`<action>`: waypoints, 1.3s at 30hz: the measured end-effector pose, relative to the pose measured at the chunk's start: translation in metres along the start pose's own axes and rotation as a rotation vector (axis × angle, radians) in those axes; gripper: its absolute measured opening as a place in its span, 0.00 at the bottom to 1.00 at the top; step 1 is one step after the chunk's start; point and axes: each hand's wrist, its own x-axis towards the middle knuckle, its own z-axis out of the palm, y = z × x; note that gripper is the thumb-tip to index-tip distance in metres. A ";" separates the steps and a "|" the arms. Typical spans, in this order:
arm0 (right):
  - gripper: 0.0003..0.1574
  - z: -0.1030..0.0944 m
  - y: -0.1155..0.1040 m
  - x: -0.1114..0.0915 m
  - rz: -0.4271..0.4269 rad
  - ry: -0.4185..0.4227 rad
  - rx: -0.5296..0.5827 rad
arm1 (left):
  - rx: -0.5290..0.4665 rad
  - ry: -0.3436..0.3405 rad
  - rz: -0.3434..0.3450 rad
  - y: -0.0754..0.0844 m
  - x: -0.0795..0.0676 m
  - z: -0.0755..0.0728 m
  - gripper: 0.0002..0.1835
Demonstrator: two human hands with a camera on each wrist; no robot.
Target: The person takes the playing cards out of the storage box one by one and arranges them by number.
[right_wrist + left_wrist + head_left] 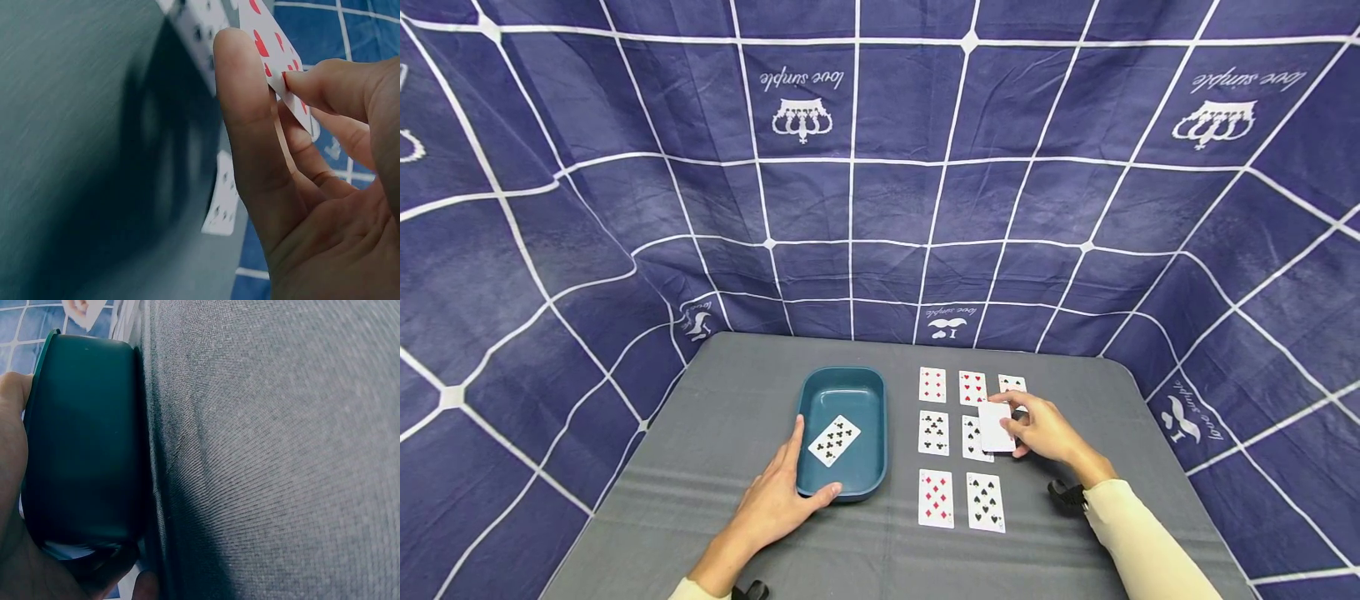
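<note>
My left hand (778, 492) rests against the near left corner of a teal tray (881, 433), fingers along its left side and thumb at the front rim. The tray's outer wall (87, 444) fills the space beside that hand in the left wrist view. Inside the tray lies a clubs playing card (834, 441). With thumb and fingers, my right hand (1045, 427) pinches a playing card (996, 428); red hearts show on this card (262, 44) in the right wrist view. In the head view it looks plain white and overlaps a spades card (972, 435).
Face-up cards lie in rows right of the tray: a six of diamonds (932, 385), a hearts card (972, 386), a black-suit card (1012, 382), a clubs card (933, 433), another diamonds card (936, 498) and another spades card (985, 502). Blue gridded cloth (887, 200) hangs round the grey table (700, 433).
</note>
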 end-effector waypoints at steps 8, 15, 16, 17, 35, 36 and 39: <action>0.26 -0.011 0.023 -0.020 0.063 0.006 -0.010 | 0.004 -0.002 0.006 0.001 0.000 -0.001 0.75; 0.26 -0.014 0.030 -0.029 0.089 0.015 -0.036 | 0.002 -0.003 0.011 0.002 0.000 -0.003 0.75; 0.26 -0.014 0.030 -0.029 0.090 0.018 -0.047 | 0.004 -0.002 0.011 0.002 0.000 -0.003 0.75; 0.25 -0.013 0.030 -0.030 0.086 0.018 -0.059 | 0.005 -0.001 0.011 0.002 0.000 -0.003 0.75; 0.25 -0.009 0.025 -0.030 0.072 0.086 -0.306 | 0.002 -0.013 -0.001 0.003 0.000 -0.002 0.75; 0.25 -0.009 0.025 -0.030 0.072 0.089 -0.319 | 0.001 -0.014 -0.002 0.003 0.000 -0.002 0.75; 0.23 -0.008 0.025 -0.029 0.075 0.100 -0.357 | -0.004 -0.016 -0.003 0.003 0.001 -0.002 0.76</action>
